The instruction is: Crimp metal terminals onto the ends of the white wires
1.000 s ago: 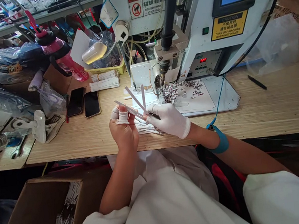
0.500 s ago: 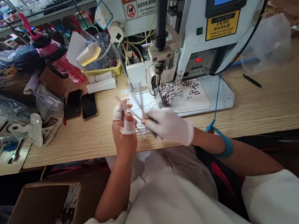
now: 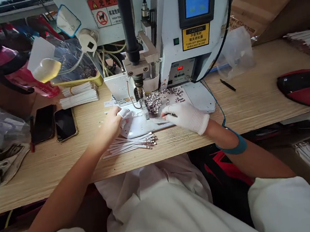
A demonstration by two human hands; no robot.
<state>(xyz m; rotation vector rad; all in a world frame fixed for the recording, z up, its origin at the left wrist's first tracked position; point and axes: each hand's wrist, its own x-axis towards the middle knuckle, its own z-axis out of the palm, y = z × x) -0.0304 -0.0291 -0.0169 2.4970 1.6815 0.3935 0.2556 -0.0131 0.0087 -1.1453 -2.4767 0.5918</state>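
Left hand (image 3: 112,124) on white plate (image 3: 138,130), grip unclear; gloved right hand (image 3: 185,118) pinching thin strip (image 3: 159,120) on it; loose strips (image 3: 129,146) just below.

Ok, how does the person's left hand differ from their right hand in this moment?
The left hand is bare except for white wraps on the fingers, while the right hand wears a white glove. The right wrist has a blue strap; the left wrist shows none. Both hands are at the white work plate.
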